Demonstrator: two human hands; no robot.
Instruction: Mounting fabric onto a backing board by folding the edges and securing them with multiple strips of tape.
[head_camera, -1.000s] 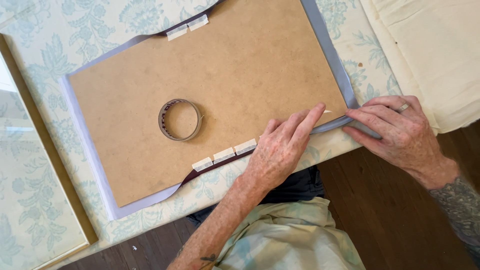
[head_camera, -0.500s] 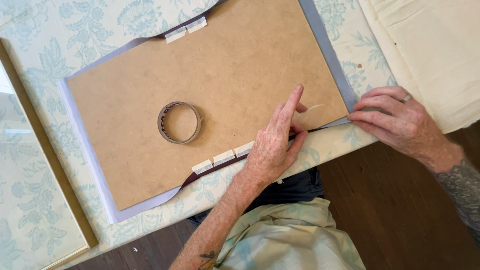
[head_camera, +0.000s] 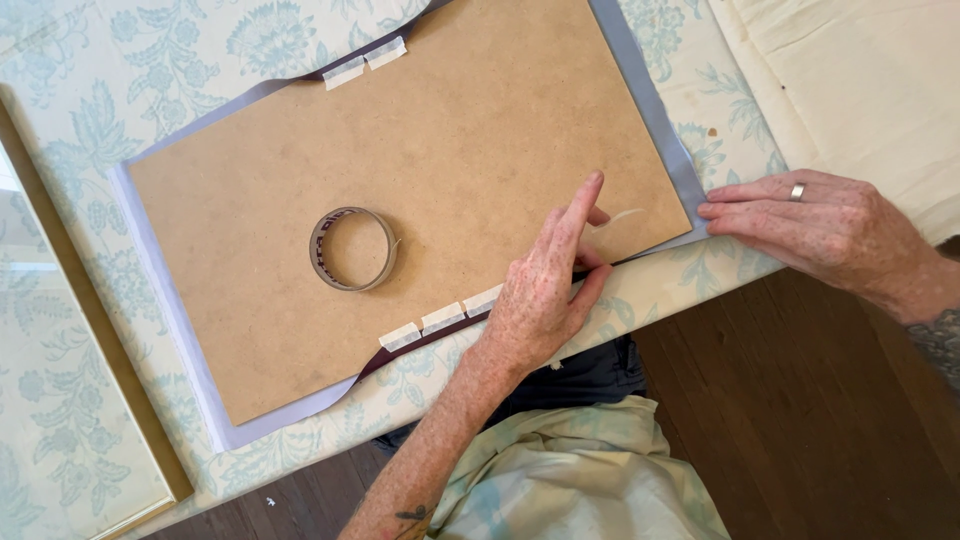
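A brown hardboard backing board (head_camera: 400, 160) lies on a pale grey sheet (head_camera: 655, 110) that juts out around its edges. A roll of tape (head_camera: 353, 249) rests on the board. Short strips of pale tape (head_camera: 442, 320) bridge the near edge, and two more strips (head_camera: 365, 60) sit on the far edge. My left hand (head_camera: 540, 295) rests on the board's near right part, index finger stretched out beside a pale tape strip (head_camera: 622, 215), the other fingers curled. My right hand (head_camera: 820, 230), wearing a ring, lies flat with its fingertips at the sheet's near right corner.
A floral tablecloth (head_camera: 150, 60) covers the table. A gold picture frame (head_camera: 110, 350) lies at the left. A cream cloth (head_camera: 870, 70) lies at the far right. The table's near edge runs below the board, with dark wood floor (head_camera: 800, 430) beyond it.
My left hand has slid from the board's near edge up onto the board, index finger now pointing out. My right hand has drawn back slightly from the sheet's edge to its corner.
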